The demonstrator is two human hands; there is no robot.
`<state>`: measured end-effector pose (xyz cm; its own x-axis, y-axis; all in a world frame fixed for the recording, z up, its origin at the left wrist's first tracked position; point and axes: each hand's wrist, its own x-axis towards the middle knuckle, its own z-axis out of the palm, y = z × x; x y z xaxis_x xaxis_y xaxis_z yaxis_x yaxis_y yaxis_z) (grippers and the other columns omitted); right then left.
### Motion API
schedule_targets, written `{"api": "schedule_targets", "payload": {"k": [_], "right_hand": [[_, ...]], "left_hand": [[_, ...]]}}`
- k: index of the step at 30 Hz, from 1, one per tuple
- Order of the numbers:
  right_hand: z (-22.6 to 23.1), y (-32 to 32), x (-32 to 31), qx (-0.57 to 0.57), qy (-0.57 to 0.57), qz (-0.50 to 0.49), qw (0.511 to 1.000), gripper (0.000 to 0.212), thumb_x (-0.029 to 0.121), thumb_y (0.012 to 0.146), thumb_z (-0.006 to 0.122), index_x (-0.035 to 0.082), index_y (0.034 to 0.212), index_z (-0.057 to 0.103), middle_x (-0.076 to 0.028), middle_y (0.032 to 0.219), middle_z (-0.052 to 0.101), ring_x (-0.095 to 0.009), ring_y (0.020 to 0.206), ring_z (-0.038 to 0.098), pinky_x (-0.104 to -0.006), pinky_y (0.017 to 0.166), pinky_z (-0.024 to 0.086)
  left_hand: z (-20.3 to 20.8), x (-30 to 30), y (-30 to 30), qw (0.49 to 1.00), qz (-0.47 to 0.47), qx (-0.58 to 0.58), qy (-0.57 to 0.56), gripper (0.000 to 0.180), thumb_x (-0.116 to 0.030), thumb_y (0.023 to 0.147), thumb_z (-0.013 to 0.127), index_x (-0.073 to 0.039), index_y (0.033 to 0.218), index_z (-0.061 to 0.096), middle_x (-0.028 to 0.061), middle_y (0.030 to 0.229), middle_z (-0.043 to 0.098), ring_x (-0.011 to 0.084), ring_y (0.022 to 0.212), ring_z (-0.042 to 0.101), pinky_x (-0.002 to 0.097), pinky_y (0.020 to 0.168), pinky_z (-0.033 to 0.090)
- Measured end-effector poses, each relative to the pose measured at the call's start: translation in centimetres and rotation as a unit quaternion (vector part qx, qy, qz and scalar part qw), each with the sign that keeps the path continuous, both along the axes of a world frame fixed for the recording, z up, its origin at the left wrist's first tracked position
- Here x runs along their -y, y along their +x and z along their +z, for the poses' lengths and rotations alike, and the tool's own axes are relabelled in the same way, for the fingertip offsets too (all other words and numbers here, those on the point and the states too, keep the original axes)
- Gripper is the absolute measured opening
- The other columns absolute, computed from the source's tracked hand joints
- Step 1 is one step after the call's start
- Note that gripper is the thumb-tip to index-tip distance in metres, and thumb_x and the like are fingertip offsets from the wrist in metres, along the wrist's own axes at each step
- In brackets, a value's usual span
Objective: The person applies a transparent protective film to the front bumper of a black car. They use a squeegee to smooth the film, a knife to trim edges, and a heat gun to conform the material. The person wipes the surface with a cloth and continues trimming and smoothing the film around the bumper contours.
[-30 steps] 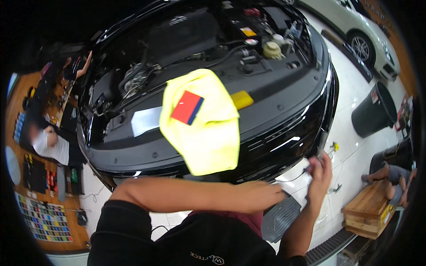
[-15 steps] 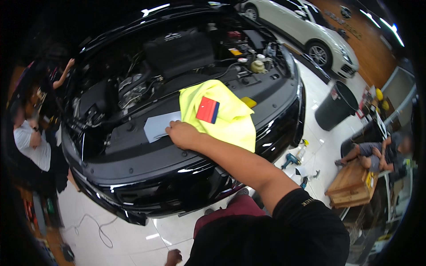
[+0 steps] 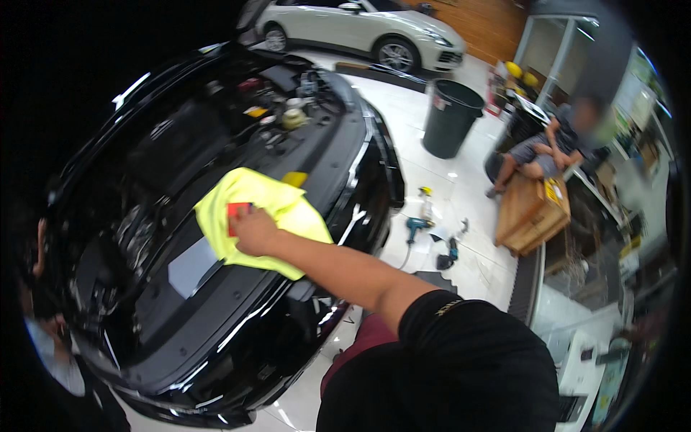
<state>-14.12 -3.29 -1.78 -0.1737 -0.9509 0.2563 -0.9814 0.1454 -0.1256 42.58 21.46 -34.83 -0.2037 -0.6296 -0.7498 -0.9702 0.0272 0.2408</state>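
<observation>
The black car [image 3: 266,367] fills my left side, engine bay exposed, its curved front edge sweeping from near left to far right. Beyond that edge runs the white floor [image 3: 461,187], a glossy tiled lane reaching right to the wooden crate [image 3: 529,216] and far to the white car [image 3: 338,27]. A person [image 3: 565,137] sits at the crate, bounding the room on the right; the round dark bin [image 3: 450,129] stands between crate and white car. Drill [image 3: 415,227] and bottle [image 3: 426,201] sit in that lane, so the passage narrows there.

In close now: smooth dark plastic trim [image 3: 194,324], and over it the soft yellow-green cloth [image 3: 266,187], rumpled, its near right corner hanging toward the car's edge. Just left of it lies a flat, angular grey sheet [image 3: 191,268]. My right hand [image 3: 255,232] is down on the cloth, fingers bent over the flat red card [image 3: 233,219] on the cloth's left part. They cover its right side; I can't tell whether they're closed on it. My left hand is out of view, its fingers unknown.

Labels last: a yellow one on the crate, a pale one on the bin, both too small to read.
</observation>
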Motion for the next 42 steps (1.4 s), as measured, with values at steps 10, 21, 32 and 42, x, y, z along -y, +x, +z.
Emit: {"api": "schedule_targets", "payload": {"k": [10, 21, 32, 42], "right_hand": [[2.0, -6.8, -2.0, 0.320, -0.168, -0.027, 0.932, 0.021, 0.008, 0.090, 0.060, 0.000, 0.107, 0.069, -0.018, 0.099, 0.071, -0.031, 0.090, 0.069, -0.0398, 0.082, 0.052], [4.7, 16.3, -7.3, 0.116, -0.250, 0.443, 0.853, 0.034, 0.006, 0.075, 0.068, 0.003, 0.109, 0.065, -0.015, 0.112, 0.064, -0.037, 0.109, 0.060, -0.0479, 0.094, 0.049], [0.7, -6.4, -5.1, 0.035, -0.068, -0.083, 0.994, 0.038, 0.032, 0.087, 0.069, -0.001, 0.108, 0.065, -0.023, 0.101, 0.066, -0.039, 0.092, 0.065, -0.0509, 0.079, 0.052], [0.3, -8.0, -3.1, 0.074, 0.014, -0.149, 0.986, 0.025, 0.018, 0.091, 0.053, 0.000, 0.103, 0.066, -0.022, 0.102, 0.069, -0.039, 0.094, 0.067, -0.0513, 0.084, 0.053]], "left_hand": [[-2.9, -0.8, 8.3, 0.982, -0.119, 0.137, 0.048, 0.023, -0.025, 0.081, 0.067, -0.013, 0.099, 0.076, 0.0096, 0.103, 0.073, 0.0285, 0.093, 0.070, 0.0412, 0.079, 0.056], [35.0, 14.0, -20.5, 0.665, 0.272, -0.693, -0.065, 0.045, -0.016, 0.102, 0.054, 0.002, 0.141, 0.042, 0.0143, 0.129, 0.059, 0.0226, 0.111, 0.062, 0.0413, 0.092, 0.053], [37.1, 30.3, -25.1, 0.862, 0.149, -0.217, -0.433, 0.049, -0.021, 0.088, 0.062, 0.001, 0.130, 0.050, 0.0296, 0.107, 0.067, 0.0442, 0.102, 0.065, 0.0505, 0.091, 0.051], [36.7, 29.7, -25.2, 0.853, 0.066, -0.020, -0.518, 0.040, -0.030, 0.090, 0.063, -0.002, 0.118, 0.064, 0.0229, 0.123, 0.060, 0.0383, 0.115, 0.058, 0.0482, 0.095, 0.049]]}}
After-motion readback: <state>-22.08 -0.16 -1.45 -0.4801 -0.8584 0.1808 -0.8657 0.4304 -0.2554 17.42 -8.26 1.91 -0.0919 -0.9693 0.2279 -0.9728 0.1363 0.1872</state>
